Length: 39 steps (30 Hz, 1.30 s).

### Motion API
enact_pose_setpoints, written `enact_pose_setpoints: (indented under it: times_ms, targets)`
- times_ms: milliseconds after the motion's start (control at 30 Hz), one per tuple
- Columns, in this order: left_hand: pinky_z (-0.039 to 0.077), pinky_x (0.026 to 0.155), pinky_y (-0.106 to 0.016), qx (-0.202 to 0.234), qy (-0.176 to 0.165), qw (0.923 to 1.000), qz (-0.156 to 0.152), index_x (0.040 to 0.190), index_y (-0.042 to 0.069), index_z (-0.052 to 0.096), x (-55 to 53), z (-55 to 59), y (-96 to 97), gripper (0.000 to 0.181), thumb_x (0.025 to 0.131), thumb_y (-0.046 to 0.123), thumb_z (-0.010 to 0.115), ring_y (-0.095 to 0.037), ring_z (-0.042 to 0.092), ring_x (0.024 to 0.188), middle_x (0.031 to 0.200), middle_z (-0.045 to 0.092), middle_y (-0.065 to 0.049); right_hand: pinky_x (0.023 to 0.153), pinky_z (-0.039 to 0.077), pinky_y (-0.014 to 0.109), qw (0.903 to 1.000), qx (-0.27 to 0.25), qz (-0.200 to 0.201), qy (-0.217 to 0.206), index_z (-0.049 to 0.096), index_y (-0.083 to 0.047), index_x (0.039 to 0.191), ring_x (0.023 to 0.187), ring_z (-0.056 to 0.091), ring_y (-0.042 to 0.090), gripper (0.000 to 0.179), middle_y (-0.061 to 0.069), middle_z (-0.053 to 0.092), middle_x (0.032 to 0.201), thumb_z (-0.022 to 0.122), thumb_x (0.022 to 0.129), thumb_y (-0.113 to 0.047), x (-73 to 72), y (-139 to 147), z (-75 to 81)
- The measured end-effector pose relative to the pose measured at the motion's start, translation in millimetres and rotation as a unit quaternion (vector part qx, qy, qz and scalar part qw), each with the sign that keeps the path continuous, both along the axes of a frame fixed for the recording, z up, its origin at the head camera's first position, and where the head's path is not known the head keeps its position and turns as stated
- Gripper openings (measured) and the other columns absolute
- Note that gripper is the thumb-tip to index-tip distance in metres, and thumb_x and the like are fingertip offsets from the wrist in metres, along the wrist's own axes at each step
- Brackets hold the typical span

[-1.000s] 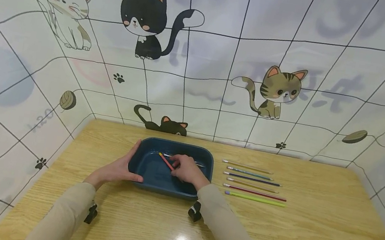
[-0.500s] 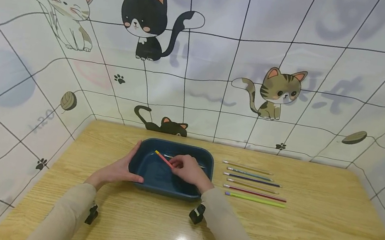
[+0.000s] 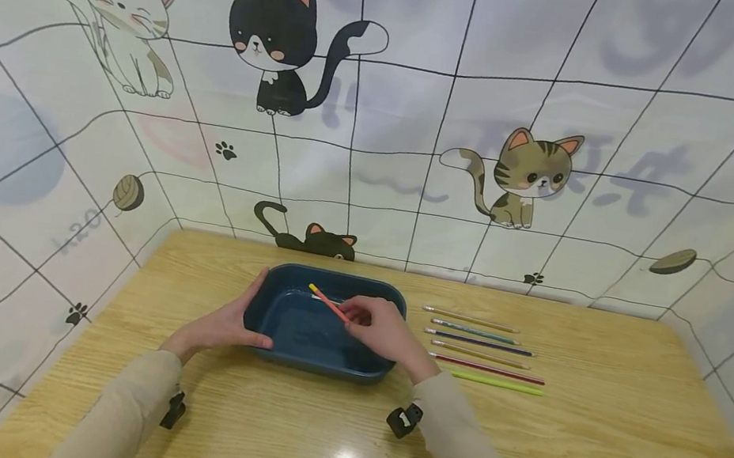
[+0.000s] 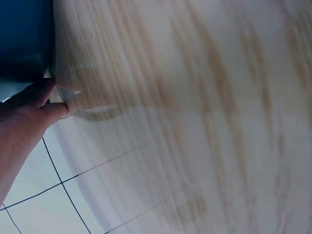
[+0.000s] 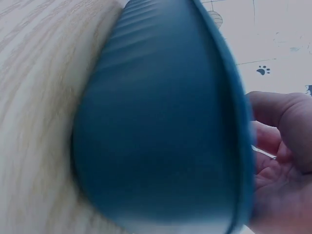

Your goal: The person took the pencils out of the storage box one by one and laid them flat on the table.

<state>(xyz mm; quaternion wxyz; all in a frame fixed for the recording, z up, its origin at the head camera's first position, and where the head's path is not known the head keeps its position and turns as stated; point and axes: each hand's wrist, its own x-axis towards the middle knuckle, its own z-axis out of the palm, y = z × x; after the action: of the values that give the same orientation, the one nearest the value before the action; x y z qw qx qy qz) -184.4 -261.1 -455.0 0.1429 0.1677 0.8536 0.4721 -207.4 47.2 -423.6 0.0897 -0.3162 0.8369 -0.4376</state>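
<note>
A dark blue rectangular bin [image 3: 293, 333] stands on the wooden table. My left hand [image 3: 222, 325] grips its left end, the thumb on the near left corner and fingers along the side; the left wrist view shows those fingers [image 4: 43, 92] against the bin's wall. Over the bin, my right hand [image 3: 379, 331] pinches a pinkish-red pencil [image 3: 329, 303] with a yellow end pointing to the far left. Behind it another thin pencil [image 3: 316, 298] lies at the bin's far side, mostly hidden by the hand. In the right wrist view the bin's wall covers the held pencil.
Right of the bin several pencils lie side by side in a column, among them a dark blue pencil [image 3: 482, 342], a dark red pencil [image 3: 496, 371] and a yellow-green pencil [image 3: 501, 383]. A cat-patterned sheet [image 3: 395, 145] hangs behind the wooden table [image 3: 595, 425].
My right hand has risen a little and moved right, carrying the red pencil with it. The left hand and the bin have stayed in place.
</note>
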Motion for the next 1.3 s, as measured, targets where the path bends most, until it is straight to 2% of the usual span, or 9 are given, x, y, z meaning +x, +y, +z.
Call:
enact_pose_setpoints:
  times_ms: [267,467,733,933,1300]
  targets:
    - [0.008,0.110,-0.061,-0.002,0.001,1.0000,0.003,0.155,0.023,-0.012,1.4,-2.7,-1.6,0.126,0.075,0.027,0.085,-0.039,-0.002,0.143,0.160,-0.009,-0.016,0.072,0.051,0.026,0.9996,0.000,0.029,0.006,0.066,0.000,0.113,0.079,0.062,0.012,0.023,0.002,0.065,0.091,0.063,0.091,-0.001,7.5,17.9,12.0]
    - [0.008,0.110,-0.059,0.002,0.004,1.0000,0.004,0.155,0.022,-0.012,1.5,-4.2,-2.0,0.126,0.075,0.029,0.085,-0.037,-0.003,0.143,0.160,-0.009,-0.015,0.072,0.051,0.028,0.9995,0.022,0.023,0.003,0.066,-0.001,0.113,0.079,0.061,0.013,0.023,0.003,0.065,0.091,0.063,0.090,0.000,12.8,38.7,21.6]
    - [0.008,0.110,-0.060,-0.007,0.005,1.0000,0.002,0.155,0.023,-0.012,0.5,-1.8,-0.8,0.124,0.076,0.029,0.084,-0.038,-0.003,0.143,0.160,-0.009,-0.015,0.070,0.051,0.031,0.9988,0.029,0.034,0.021,0.066,-0.002,0.112,0.082,0.059,0.015,0.021,0.003,0.064,0.089,0.062,0.091,0.000,14.5,72.9,18.4]
    - [0.008,0.110,-0.060,-0.008,0.002,1.0000,0.002,0.154,0.022,-0.013,0.6,-0.5,-1.7,0.125,0.076,0.030,0.084,-0.039,-0.004,0.143,0.159,-0.010,-0.016,0.068,0.051,0.030,0.9969,0.044,0.049,0.044,0.066,-0.002,0.110,0.080,0.058,0.013,0.022,0.009,0.064,0.090,0.062,0.089,0.004,18.1,91.9,13.8]
    - [0.009,0.112,-0.057,-0.012,-0.005,0.9999,0.011,0.154,0.025,-0.013,-0.3,-2.1,-0.6,0.125,0.075,0.034,0.084,-0.034,-0.002,0.144,0.160,-0.009,-0.012,0.064,0.051,0.029,0.9967,0.066,0.034,0.031,0.066,-0.001,0.112,0.078,0.059,0.013,0.024,0.008,0.066,0.091,0.061,0.090,0.005,27.2,129.1,12.1]
